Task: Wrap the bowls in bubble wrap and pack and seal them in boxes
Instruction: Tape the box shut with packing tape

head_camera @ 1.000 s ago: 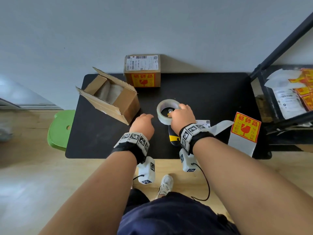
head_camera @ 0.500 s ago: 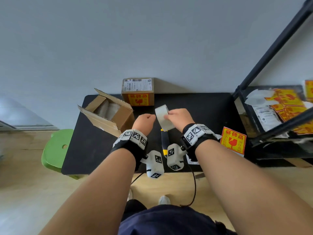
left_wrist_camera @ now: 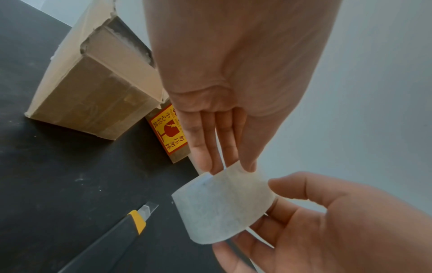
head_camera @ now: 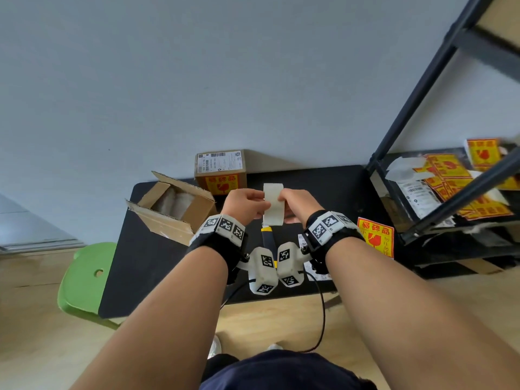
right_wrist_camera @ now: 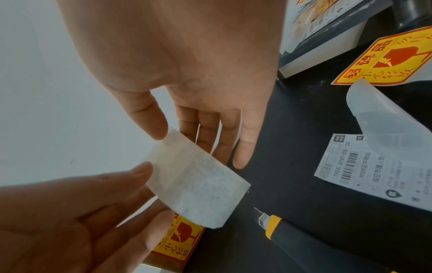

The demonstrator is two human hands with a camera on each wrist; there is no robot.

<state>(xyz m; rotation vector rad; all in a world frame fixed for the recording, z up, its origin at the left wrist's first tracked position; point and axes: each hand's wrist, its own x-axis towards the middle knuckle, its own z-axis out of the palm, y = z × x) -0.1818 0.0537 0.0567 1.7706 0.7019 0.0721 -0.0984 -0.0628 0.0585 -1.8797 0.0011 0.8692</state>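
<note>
A roll of clear packing tape (head_camera: 273,204) is held on edge above the black table (head_camera: 157,266), between both hands. My left hand (head_camera: 257,205) pinches its left rim with thumb and fingertips (left_wrist_camera: 205,160). My right hand (head_camera: 284,201) grips the other side, thumb (right_wrist_camera: 154,125) on the outer face and fingers behind. The open cardboard box (head_camera: 174,209) lies tilted at the table's left with a bubble-wrapped bundle (head_camera: 174,199) inside. A sealed box (head_camera: 221,171) bearing a fragile sticker stands against the wall behind the hands.
A yellow-and-black utility knife (head_camera: 267,240) lies on the table under the hands, blade (left_wrist_camera: 149,208) out. A fragile sticker (head_camera: 375,237) and a shipping label (right_wrist_camera: 378,171) lie to the right. A black shelf (head_camera: 450,192) holding more stickers stands at right, and a green stool (head_camera: 84,280) at left.
The right hand lifted the tape roll off the table and turned it on edge. The left hand came over and took hold of its other side. The head view tilted upward.
</note>
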